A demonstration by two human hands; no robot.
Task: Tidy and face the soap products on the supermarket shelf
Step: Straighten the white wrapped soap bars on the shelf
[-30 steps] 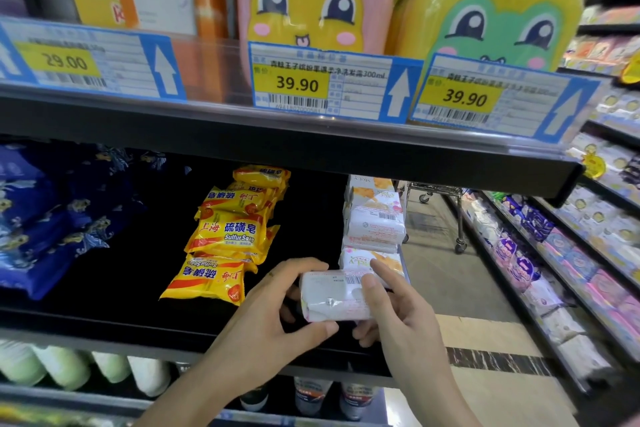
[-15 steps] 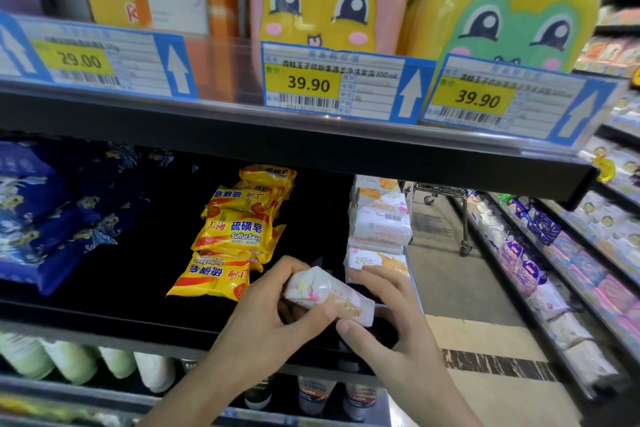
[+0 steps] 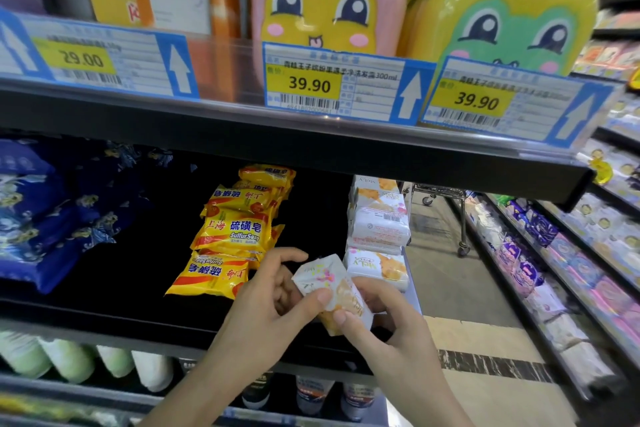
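A: Change since a second ago: the soap bar [image 3: 332, 291] has been turned. Its pale back with the barcode faced the camera then; now the printed front with pink flowers and an orange patch shows, and the bar lies tilted, upper end left, lower end right.

B: Grip?

A: Both hands are on it. Left hand [image 3: 266, 308]: thumb pressed on the bar's front face, fingers curled behind its left end, index finger lifted and bent above. Right hand [image 3: 384, 326]: thumb pinching the lower right end, fingers curled round behind.

B: Position of the bar?

A: In the air over the front edge of the dark shelf [image 3: 104, 319], just in front of the stack of white soap bars [image 3: 379, 232] at the shelf's right end. Not touching the stack as far as I can tell.

B: Neighbours?

A: Yellow sulfur soap packets [image 3: 232, 236] are piled loosely left of the hands, some upside down. Blue packs [image 3: 38, 218] sit far left. Price tags [image 3: 332, 87] reading 39.90 hang on the shelf above, under a pink cartoon bottle [image 3: 327, 0] and a green frog bottle [image 3: 505, 14].
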